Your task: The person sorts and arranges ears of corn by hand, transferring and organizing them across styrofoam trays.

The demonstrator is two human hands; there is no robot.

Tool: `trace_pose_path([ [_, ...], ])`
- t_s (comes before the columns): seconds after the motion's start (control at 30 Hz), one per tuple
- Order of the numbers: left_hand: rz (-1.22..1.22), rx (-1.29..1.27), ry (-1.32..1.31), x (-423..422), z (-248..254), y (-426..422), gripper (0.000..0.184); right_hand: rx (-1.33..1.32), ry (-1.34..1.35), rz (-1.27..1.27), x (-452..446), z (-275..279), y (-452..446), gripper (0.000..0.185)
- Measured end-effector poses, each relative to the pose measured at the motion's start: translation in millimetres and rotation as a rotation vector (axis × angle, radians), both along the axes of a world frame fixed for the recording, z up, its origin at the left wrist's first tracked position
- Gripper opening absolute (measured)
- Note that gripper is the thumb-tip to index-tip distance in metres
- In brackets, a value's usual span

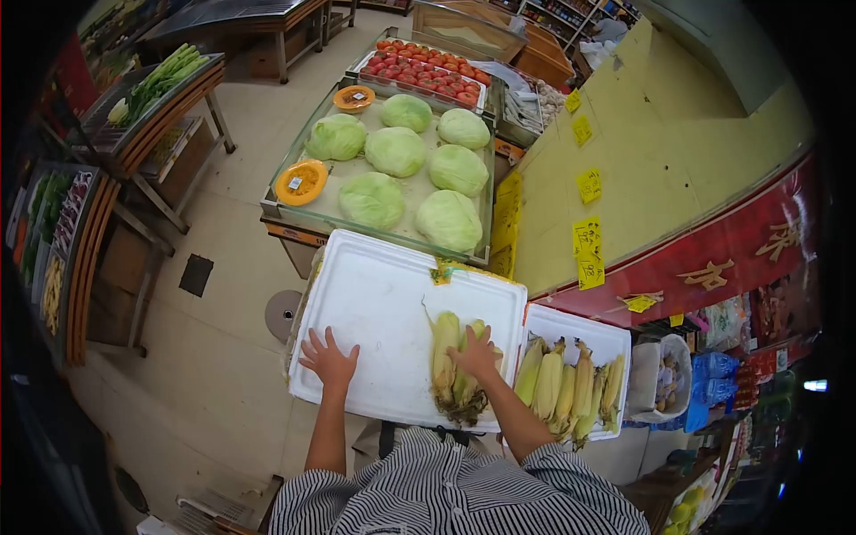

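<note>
A white foam tray (383,312) lies in front of me. On its right side sits a bunch of corn cobs (445,357) in pale green husks, tangled silk towards me. Over these cobs my right hand (475,355) is laid with its fingers spread, not wrapped round any of them. My left hand (331,361), fingers wide apart and holding nothing, is at the left part of the tray; whether it touches the surface I cannot tell. A second white foam tray (615,334) to the right carries several more corn cobs (550,382) in a row.
Beyond the tray stands a glass-sided bin (294,217) with several cabbages (395,151), two squash pieces (301,182) and tomatoes (419,73) behind. Yellow price notes (588,238) hang on the right wall. Vegetable racks (147,116) line the left aisle. A white basket (660,379) stands right.
</note>
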State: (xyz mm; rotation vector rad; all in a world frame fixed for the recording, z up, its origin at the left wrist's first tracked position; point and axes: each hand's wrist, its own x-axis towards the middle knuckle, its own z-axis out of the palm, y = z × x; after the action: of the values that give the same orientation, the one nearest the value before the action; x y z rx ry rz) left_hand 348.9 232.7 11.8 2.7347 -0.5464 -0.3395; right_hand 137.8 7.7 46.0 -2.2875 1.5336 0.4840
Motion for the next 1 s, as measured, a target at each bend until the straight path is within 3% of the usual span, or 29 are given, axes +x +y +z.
trace_pose_path([
  [0.3, -0.077, 0.033, 0.11, -18, -10, -14, 0.076, 0.035, 0.066, -0.079, 39, 22, 18, 0.102],
  [0.6, -0.153, -0.078, 0.084, -33, -20, -9, 0.063, 0.039, 0.087, -0.238, 49, 7, -5, 0.084],
  [0.7, -0.269, -0.251, 0.087, -45, -33, -15, 0.056, 0.02, -0.052, -0.322, 32, 8, -14, 0.081],
  [0.83, -0.502, -0.356, 0.092, -77, -26, -45, 0.048, 0.029, -0.525, -0.345, -20, 11, -32, 0.075],
  [1.0, -0.738, -0.349, 0.269, -139, -20, -107, 0.063, 0.032, -1.169, -0.601, -108, 27, -46, 0.068],
])
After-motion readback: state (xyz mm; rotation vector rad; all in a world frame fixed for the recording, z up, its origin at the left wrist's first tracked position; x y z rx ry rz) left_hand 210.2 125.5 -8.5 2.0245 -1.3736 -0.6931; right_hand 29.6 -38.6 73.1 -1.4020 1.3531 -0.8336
